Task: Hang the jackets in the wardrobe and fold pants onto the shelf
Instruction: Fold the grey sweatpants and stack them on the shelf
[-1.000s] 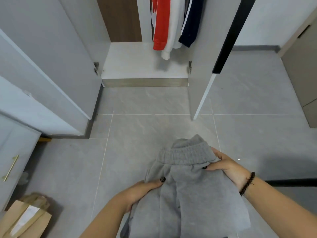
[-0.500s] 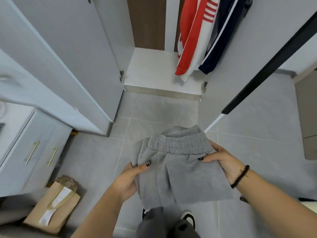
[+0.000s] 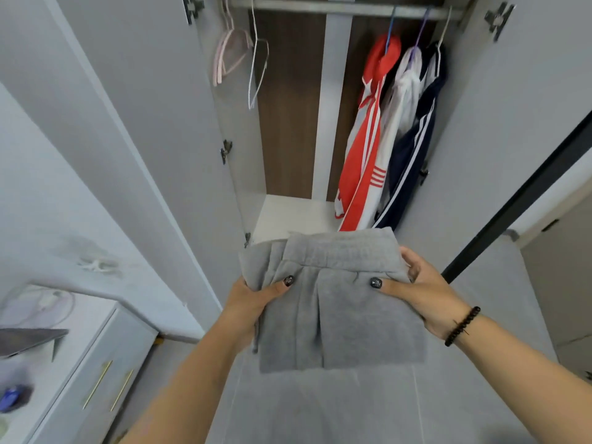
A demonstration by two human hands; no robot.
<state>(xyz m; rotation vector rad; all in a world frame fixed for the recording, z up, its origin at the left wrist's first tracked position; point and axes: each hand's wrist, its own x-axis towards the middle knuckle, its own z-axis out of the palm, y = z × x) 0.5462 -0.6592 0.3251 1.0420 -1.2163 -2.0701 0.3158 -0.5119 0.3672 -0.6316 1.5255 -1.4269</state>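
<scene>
Wardrobe (image 3: 179, 123) stands open ahead of the person, both grey doors swung wide, with a metal rail (image 3: 336, 6) across the top and a white shelf (image 3: 288, 216) forming its floor. Three jackets already hang at the right end of the rail: a red-and-white jacket (image 3: 362, 161), a white jacket (image 3: 400, 91) and a navy jacket (image 3: 413, 149) with white stripes. At the left end hang empty hangers (image 3: 237, 59), pink and white.

Folded grey sweatpants (image 3: 336, 309) are held in the air just in front of the shelf, waistband towards the wardrobe and the far edge overlapping the shelf's front lip in the view. The left hand (image 3: 253, 302) grips the left edge of the bundle, thumb on top and fingers underneath. The right hand (image 3: 423, 293), a dark bead bracelet (image 3: 463, 325) on its wrist, clamps the right edge the same way.

The hanging appears done and the step in hand looks like stowing the folded pants. The next move probably calls for carrying the bundle forward and down onto the bare left part of the shelf, clear of the jacket hems, keeping it level so the folds do not slip, then drawing the fingers out from beneath.
</scene>
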